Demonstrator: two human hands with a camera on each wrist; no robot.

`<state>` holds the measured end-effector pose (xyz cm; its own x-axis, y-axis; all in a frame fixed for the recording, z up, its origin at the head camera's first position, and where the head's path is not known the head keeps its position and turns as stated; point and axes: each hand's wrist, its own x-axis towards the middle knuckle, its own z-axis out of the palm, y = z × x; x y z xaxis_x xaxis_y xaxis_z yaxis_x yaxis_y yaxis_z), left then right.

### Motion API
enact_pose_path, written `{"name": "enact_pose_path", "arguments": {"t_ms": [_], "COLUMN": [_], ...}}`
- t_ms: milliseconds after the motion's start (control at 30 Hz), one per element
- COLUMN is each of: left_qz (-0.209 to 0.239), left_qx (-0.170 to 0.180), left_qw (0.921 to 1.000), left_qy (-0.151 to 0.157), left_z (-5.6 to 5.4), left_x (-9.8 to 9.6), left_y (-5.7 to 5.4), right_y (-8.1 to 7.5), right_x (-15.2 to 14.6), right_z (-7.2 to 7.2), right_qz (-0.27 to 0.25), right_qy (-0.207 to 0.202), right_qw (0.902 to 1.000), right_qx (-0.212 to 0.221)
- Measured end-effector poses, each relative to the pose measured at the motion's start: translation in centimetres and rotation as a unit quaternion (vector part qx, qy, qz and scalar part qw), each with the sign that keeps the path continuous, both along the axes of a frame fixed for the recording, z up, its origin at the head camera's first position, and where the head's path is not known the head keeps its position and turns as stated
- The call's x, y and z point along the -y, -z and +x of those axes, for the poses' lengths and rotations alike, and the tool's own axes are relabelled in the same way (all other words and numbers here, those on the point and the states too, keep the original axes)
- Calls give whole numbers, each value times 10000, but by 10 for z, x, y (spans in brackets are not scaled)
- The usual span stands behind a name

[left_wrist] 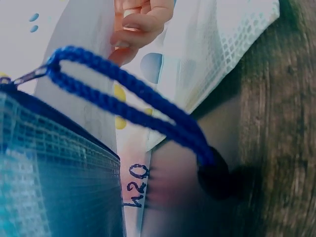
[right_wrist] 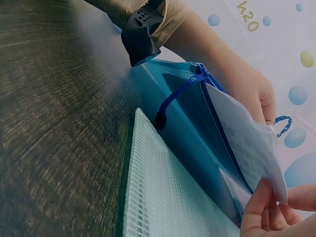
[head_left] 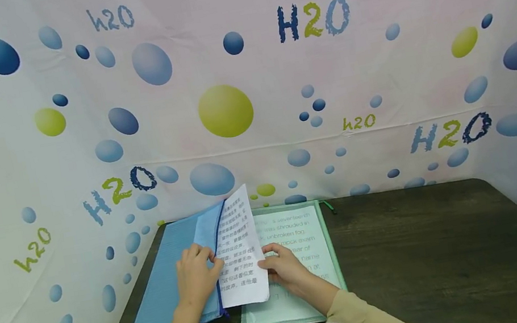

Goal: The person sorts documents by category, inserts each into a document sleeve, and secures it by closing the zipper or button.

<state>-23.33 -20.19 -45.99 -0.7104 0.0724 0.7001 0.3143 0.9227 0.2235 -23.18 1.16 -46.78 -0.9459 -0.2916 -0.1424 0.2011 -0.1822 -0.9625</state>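
Observation:
A blue mesh zipper pouch lies at the left of the table, its right-hand opening edge lifted. My left hand pinches that edge with curled fingers. White printed paper stands partly out of the opening, with lines of Chinese text. My right hand pinches the paper's right edge between thumb and fingers, as the right wrist view also shows. The pouch's blue cord pull hangs large in the left wrist view. Under my right hand lies a pale green mesh zipper pouch with an English-printed sheet inside.
The dark wooden table stretches to the right of the pouches. Behind it hangs a white backdrop with coloured dots and H2O lettering. A green cord pull sticks out at the green pouch's far right corner.

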Motion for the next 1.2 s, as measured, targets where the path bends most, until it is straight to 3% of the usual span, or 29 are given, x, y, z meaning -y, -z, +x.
{"name": "enact_pose_path", "arguments": {"t_ms": [267,567,867,1200], "left_qz": [15,-404,-423,-357], "left_qx": [47,-417,-765,-648], "left_qw": [10000,9977,9949,9958], "left_qy": [53,356,512,538], "left_z": [-1,-2,-2,-3], "left_x": [2,3,3,2], "left_y": [0,2,1,-1], "right_y": [-2,1,0,-2], "right_x": [-1,0,9,18], "right_z": [2,1,-5,-12], "right_qz": [-8,-50,150,448], "right_qy": [31,54,35,-72], "right_qw": [9999,9998,9998,9990], "right_qx": [108,161,115,-51]}}
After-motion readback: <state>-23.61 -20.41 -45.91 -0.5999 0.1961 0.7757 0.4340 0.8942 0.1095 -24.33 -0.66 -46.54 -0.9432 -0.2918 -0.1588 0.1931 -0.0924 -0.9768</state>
